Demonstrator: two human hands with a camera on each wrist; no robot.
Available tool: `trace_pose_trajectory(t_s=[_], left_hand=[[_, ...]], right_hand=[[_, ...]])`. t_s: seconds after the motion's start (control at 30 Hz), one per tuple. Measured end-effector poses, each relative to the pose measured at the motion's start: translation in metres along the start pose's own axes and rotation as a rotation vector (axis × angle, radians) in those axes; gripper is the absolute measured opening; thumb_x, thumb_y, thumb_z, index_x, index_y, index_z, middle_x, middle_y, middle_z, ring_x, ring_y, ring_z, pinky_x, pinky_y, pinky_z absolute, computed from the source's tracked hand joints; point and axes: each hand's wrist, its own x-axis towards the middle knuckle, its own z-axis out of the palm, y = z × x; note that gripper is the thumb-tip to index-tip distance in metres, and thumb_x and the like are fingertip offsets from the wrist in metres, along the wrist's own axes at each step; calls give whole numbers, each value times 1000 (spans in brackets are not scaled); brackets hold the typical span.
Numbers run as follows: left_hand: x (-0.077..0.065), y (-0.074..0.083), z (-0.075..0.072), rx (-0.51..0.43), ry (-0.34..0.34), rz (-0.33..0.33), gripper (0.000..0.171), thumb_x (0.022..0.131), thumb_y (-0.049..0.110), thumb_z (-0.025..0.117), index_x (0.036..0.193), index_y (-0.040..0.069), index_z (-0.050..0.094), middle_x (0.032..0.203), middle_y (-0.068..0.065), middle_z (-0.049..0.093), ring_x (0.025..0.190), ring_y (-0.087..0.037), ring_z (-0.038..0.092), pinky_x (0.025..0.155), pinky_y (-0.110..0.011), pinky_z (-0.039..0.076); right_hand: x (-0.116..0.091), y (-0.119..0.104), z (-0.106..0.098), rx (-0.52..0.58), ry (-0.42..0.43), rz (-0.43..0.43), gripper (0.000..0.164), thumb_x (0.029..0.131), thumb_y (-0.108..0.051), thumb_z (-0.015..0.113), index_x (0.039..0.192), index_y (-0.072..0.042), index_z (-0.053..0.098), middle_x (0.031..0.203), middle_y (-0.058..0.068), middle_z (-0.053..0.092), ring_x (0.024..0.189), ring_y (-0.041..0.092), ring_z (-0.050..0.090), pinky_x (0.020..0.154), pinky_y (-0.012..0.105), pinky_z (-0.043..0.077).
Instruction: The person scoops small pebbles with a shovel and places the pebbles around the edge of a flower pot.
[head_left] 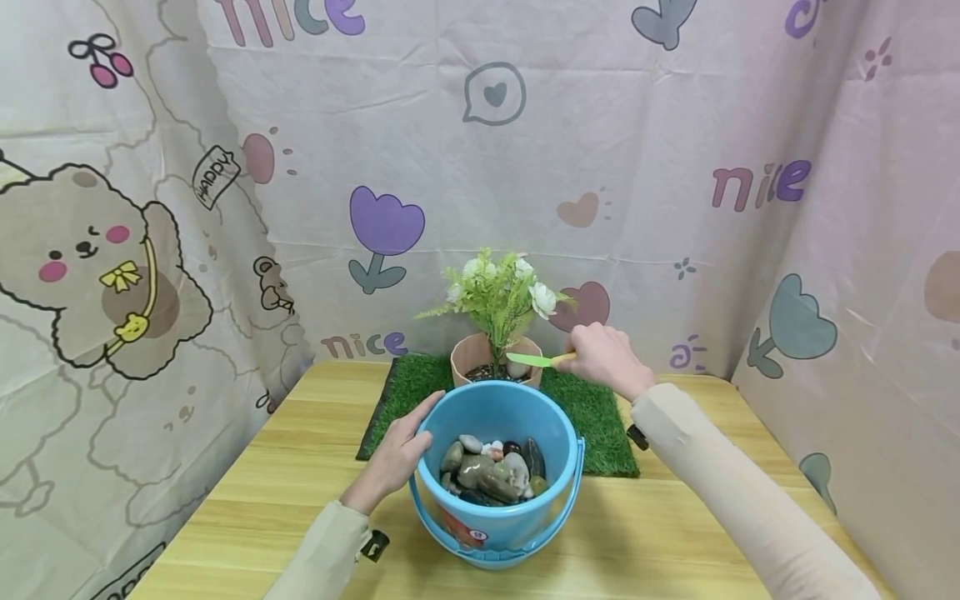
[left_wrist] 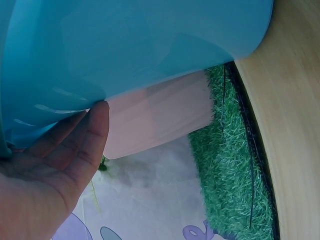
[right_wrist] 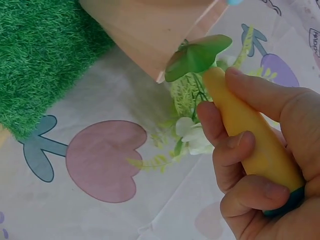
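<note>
A blue plastic bucket (head_left: 495, 392) stands on the table with several river stones (head_left: 491, 479) inside. My left hand (head_left: 401, 450) grips its left rim, fingers along the outer wall (left_wrist: 125, 45) and thumb at the rim. Beyond the bucket is a pinkish flower pot (head_left: 465, 354) holding dark soil and a plant with white flowers (head_left: 502, 292). My right hand (head_left: 603, 354) holds a small garden trowel by its yellow handle (right_wrist: 250, 135). The trowel's green blade (head_left: 528, 360) points left over the pot's right side, where a pale stone (head_left: 517, 367) shows. Whether blade touches stone I cannot tell.
Under the pot lies an artificial grass mat (head_left: 592, 433), its front partly covered by the bucket. The wooden table (head_left: 697, 500) ends at a printed cloth backdrop (head_left: 480, 167) behind and at the sides. A blue handle (head_left: 491, 554) hangs down the bucket's front.
</note>
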Motion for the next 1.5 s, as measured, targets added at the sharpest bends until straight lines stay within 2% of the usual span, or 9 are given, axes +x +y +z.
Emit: trace_pose_trajectory(t_s=[0.23,0.5,0.7,1.0,1.27,1.5], left_hand=[[0,-2,0,7,0,2,66,89,6,38,154,18,34,140,-15,56,120,-34,61,83,-39,55],[1,-2,0,7,1,0,66,89,5,37,154,18,34,139,-15,57,118,-33,62,81,-36,54],[1,-3,0,0,3,-5,66,89,5,37,154,18,34,138,-16,58,118,-33,63,80,-34,55],[1,-3,0,-3,3,-4,67,89,4,37,154,19,34,139,-15,57,118,-33,62,81,-35,55],[1,-2,0,-1,11,1,67,88,4,38,153,17,35,138,-15,58,118,-33,62,82,-36,55],[1,-2,0,-2,10,2,67,88,4,38,153,18,35,138,-15,58,119,-33,62,82,-37,54]], right_hand=[[-2,6,5,31,12,6,35,85,-43,70,59,-22,66,50,-5,46,51,16,43,47,33,34],[-7,8,8,79,4,11,26,87,-42,70,70,-23,73,53,-5,53,50,16,45,48,33,36],[-14,8,14,84,27,-43,27,89,-43,67,72,-23,73,53,-6,49,49,14,42,45,31,33],[-25,3,22,139,55,-100,26,92,-41,63,94,-18,76,58,-8,55,49,10,44,46,30,36],[-35,-4,31,234,77,-178,23,91,-34,67,94,-13,74,67,-8,61,49,6,45,47,23,40],[-43,-9,37,262,114,-218,20,87,-31,72,95,-13,75,70,-8,64,49,2,46,46,20,40]])
